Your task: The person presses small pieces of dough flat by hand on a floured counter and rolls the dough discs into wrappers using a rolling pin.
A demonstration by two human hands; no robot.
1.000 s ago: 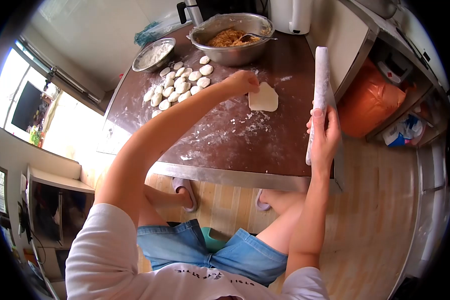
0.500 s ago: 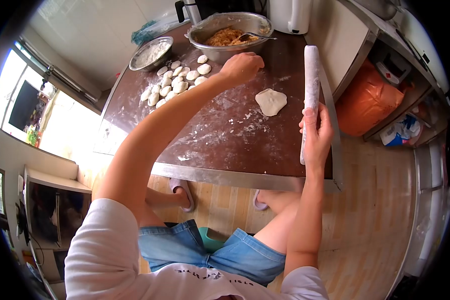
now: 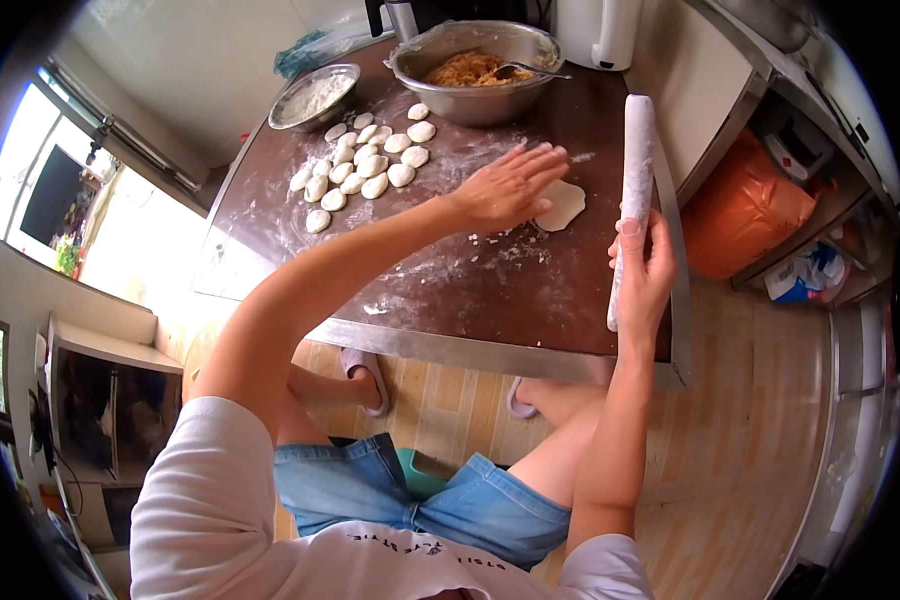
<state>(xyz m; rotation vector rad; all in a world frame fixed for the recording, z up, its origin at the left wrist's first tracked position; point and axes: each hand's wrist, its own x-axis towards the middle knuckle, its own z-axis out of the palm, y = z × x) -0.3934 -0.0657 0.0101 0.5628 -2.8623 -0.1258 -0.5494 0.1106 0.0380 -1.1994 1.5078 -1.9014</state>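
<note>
My left hand (image 3: pixel 510 188) is open with its fingers stretched out flat, beside and partly over a flattened dough wrapper (image 3: pixel 562 206) on the table. Whether the fingertips touch the dough I cannot tell. In my right hand (image 3: pixel 647 262) is a floury white rolling pin (image 3: pixel 638 150), held nearly upright in view along the table's right side. Several small dough pieces (image 3: pixel 373 187) lie in a loose group to the left. Behind them stands a metal bowl of flour (image 3: pixel 350 92).
A large metal bowl (image 3: pixel 480 105) with orange-brown filling and a spoon (image 3: pixel 530 71) stands at the back of the brown table (image 3: pixel 450 300). A white appliance (image 3: pixel 598 30) is behind it. To the right, an orange bag (image 3: pixel 745 215) sits on a shelf.
My left hand has come down and right, from near the large bowl to the dough wrapper, and its fingers have straightened. The right hand keeps the rolling pin. The view has shifted slightly.
</note>
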